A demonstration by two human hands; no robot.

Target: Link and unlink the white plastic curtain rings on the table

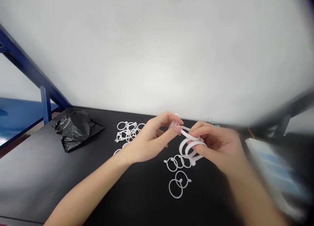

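Both my hands are raised over a black table (36, 173), working on white plastic rings. My right hand (217, 146) is closed around a couple of stacked white rings (190, 147). My left hand (152, 137) pinches the top end of one of those rings (174, 124) between thumb and fingers. Just below my hands, several linked white rings (178, 173) lie flat on the table. A loose pile of more white rings (127, 131) lies to the left, partly hidden behind my left hand.
A crumpled black plastic bag (75, 129) lies at the table's far left. A blue metal frame (45, 103) stands beyond the left edge. A white wall rises behind the table. A blurred light-blue object (272, 167) sits at the right.
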